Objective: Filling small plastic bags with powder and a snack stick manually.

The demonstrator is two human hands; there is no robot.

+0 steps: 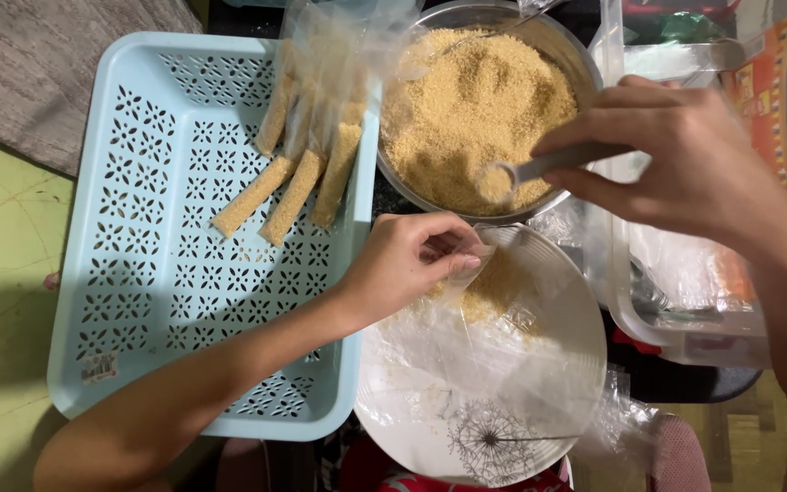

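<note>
- The right hand (694, 164) pinches the handle of a small metal measuring spoon (512, 178), its bowl heaped with golden-brown granules and held over the near rim of the metal bowl (585, 64), which is full of the same granules.
- The left hand (407, 264) is closed in a pinch on the mouth of a clear plastic bag (494, 310), which lies across a white plate (421, 428) with a dandelion print; some granules already sit inside the bag.
- The bag's mouth looks narrow and limp. If the left fingers let it sag or shut, the spoonful would likely land on the plate instead.
- The spoon is heaped, so a tilt or a knock on the bowl's rim on the way across could scatter granules into the gap between bowl and plate.
- The plate appears to overhang whatever carries it; pressing down on its near part might tip it.
- Filled narrow packets (298, 187) lean over the edge of the light-blue perforated basket (138, 273), just beside the bowl; a swinging wrist could nudge them.
</note>
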